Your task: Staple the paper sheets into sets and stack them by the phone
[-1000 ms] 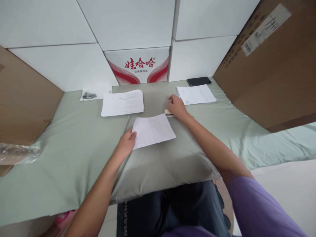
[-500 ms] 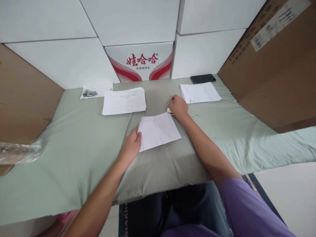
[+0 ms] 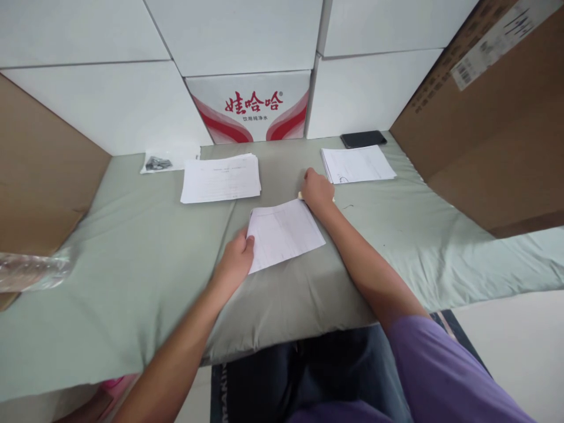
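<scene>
My left hand (image 3: 235,257) pinches the left edge of a few printed sheets of paper (image 3: 285,235), thumb on top, holding them at a slight tilt over the green cloth. At the sheets' upper right corner, my right hand (image 3: 318,189) is closed in a fist over a small cream-coloured object (image 3: 300,195). Only its ends show at either side of the fist, so its kind cannot be made out. A stack of printed papers (image 3: 221,179) lies beyond my left hand. Another paper stack (image 3: 359,164) lies to the right, beyond my right hand.
A black phone (image 3: 363,139) lies behind the right stack. A clear bag (image 3: 159,163) with dark small pieces lies back left. White cartons (image 3: 252,108) wall off the back. Brown cardboard boxes (image 3: 493,129) flank the green cloth (image 3: 150,264); another person's arm shows lower left.
My right fist has shifted slightly, and a bit more of the cream object shows on its right side. The left hand still holds the sheets in nearly the same place.
</scene>
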`<action>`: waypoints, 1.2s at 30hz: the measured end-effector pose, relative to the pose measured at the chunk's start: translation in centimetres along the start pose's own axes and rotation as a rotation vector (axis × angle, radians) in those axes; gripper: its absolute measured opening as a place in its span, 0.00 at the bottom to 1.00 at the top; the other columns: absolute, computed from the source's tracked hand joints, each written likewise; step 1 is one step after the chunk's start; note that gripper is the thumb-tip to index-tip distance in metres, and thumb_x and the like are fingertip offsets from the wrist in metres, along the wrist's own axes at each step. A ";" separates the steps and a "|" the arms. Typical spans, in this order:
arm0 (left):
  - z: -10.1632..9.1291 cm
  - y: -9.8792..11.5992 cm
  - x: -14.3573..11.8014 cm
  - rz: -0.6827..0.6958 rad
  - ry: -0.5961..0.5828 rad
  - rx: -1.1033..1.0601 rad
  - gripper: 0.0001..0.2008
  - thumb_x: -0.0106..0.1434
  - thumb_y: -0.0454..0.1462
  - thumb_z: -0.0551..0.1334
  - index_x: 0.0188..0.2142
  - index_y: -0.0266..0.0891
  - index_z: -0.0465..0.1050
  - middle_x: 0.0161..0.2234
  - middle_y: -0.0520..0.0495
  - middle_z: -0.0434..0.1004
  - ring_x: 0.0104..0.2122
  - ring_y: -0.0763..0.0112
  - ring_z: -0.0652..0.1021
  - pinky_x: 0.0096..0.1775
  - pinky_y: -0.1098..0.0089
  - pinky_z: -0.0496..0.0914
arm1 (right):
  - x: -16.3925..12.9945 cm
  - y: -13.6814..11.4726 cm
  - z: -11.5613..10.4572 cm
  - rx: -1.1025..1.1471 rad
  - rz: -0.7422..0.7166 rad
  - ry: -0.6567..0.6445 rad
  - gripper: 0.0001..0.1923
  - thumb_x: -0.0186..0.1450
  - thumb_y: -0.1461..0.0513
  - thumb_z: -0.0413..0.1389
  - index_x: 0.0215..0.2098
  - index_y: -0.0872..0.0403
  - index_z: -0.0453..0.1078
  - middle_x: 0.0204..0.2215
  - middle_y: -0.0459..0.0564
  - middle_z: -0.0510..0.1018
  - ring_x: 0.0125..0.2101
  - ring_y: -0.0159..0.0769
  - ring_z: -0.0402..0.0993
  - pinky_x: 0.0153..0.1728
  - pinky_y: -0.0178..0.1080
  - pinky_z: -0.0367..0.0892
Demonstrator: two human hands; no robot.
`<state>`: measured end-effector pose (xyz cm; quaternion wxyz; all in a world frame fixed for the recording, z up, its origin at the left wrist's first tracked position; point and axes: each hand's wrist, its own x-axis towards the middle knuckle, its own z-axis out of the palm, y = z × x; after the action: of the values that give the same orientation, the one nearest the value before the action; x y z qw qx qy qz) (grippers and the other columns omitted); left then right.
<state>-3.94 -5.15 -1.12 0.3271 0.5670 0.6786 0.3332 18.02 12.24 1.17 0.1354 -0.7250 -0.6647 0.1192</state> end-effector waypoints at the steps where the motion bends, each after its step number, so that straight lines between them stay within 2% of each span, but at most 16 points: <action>1: 0.0 0.0 0.0 0.000 -0.003 0.001 0.19 0.68 0.43 0.56 0.53 0.40 0.76 0.43 0.41 0.83 0.44 0.52 0.82 0.51 0.55 0.74 | -0.1 -0.1 0.0 -0.005 -0.006 -0.015 0.16 0.70 0.66 0.46 0.52 0.54 0.70 0.42 0.62 0.80 0.41 0.48 0.76 0.41 0.45 0.66; 6: -0.2 0.4 0.0 -0.030 -0.031 0.056 0.20 0.69 0.43 0.54 0.54 0.39 0.75 0.44 0.40 0.83 0.45 0.51 0.81 0.52 0.54 0.73 | -0.5 -1.0 -0.8 -0.060 -0.070 -0.115 0.16 0.70 0.67 0.46 0.54 0.54 0.67 0.42 0.64 0.79 0.42 0.50 0.77 0.42 0.45 0.65; 10: -0.2 0.5 -0.1 -0.035 -0.054 0.086 0.22 0.70 0.44 0.53 0.56 0.38 0.75 0.43 0.39 0.83 0.45 0.51 0.81 0.51 0.54 0.74 | -0.6 -1.6 -1.3 -0.097 -0.106 -0.164 0.17 0.69 0.68 0.49 0.56 0.55 0.66 0.43 0.65 0.79 0.44 0.52 0.77 0.43 0.46 0.65; 16: -0.2 -0.3 0.3 -0.037 -0.052 0.030 0.23 0.71 0.45 0.53 0.58 0.37 0.74 0.47 0.40 0.83 0.47 0.52 0.81 0.53 0.54 0.73 | -0.2 -1.8 -0.5 -0.115 -0.078 -0.161 0.19 0.71 0.69 0.43 0.55 0.54 0.67 0.43 0.65 0.78 0.42 0.50 0.77 0.40 0.45 0.66; 20: -0.3 -0.3 0.5 -0.042 -0.060 0.014 0.24 0.70 0.46 0.53 0.57 0.37 0.74 0.49 0.39 0.83 0.48 0.52 0.81 0.55 0.53 0.72 | -0.1 -0.9 -0.1 -0.029 -0.120 -0.153 0.15 0.71 0.66 0.44 0.51 0.52 0.68 0.39 0.60 0.79 0.38 0.47 0.76 0.39 0.44 0.66; 24: -0.8 -0.2 0.7 -0.036 -0.036 -0.016 0.22 0.68 0.46 0.55 0.55 0.38 0.76 0.46 0.41 0.84 0.46 0.53 0.81 0.54 0.54 0.74 | 0.0 -0.2 -0.1 0.051 -0.094 -0.104 0.14 0.71 0.66 0.44 0.48 0.51 0.68 0.38 0.58 0.77 0.37 0.47 0.74 0.40 0.44 0.65; 27: -1.8 -0.8 1.3 -0.030 -0.033 -0.020 0.23 0.67 0.48 0.57 0.55 0.39 0.76 0.43 0.42 0.85 0.45 0.53 0.82 0.53 0.56 0.75 | -0.1 0.1 -0.2 0.150 -0.088 -0.046 0.15 0.72 0.64 0.42 0.49 0.51 0.68 0.37 0.56 0.77 0.37 0.45 0.73 0.40 0.42 0.64; 30: -3.3 -2.4 2.4 -0.025 -0.038 -0.032 0.26 0.66 0.52 0.59 0.55 0.38 0.76 0.43 0.42 0.85 0.46 0.51 0.82 0.52 0.55 0.76 | -0.3 -0.1 -0.5 0.294 -0.135 -0.008 0.16 0.73 0.63 0.39 0.48 0.51 0.68 0.36 0.53 0.77 0.37 0.42 0.72 0.40 0.40 0.64; 33: -4.7 -4.0 3.6 -0.039 0.064 -0.069 0.27 0.65 0.54 0.60 0.53 0.39 0.77 0.45 0.42 0.84 0.48 0.50 0.81 0.54 0.53 0.75 | -0.7 -1.0 -1.3 0.480 -0.217 -0.023 0.14 0.73 0.60 0.42 0.46 0.52 0.68 0.35 0.50 0.77 0.37 0.38 0.73 0.41 0.38 0.65; 36: -5.4 -4.7 4.5 -0.033 0.244 -0.102 0.27 0.65 0.55 0.59 0.53 0.39 0.77 0.49 0.42 0.83 0.52 0.51 0.80 0.58 0.53 0.72 | -1.7 -2.4 -2.6 0.663 -0.263 -0.139 0.13 0.71 0.54 0.49 0.47 0.53 0.68 0.38 0.50 0.79 0.39 0.37 0.74 0.42 0.38 0.67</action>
<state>-11.61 -1.79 -2.29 0.2759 0.4937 0.7048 0.4283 16.57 10.59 4.40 0.3317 -0.5401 -0.6852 0.3588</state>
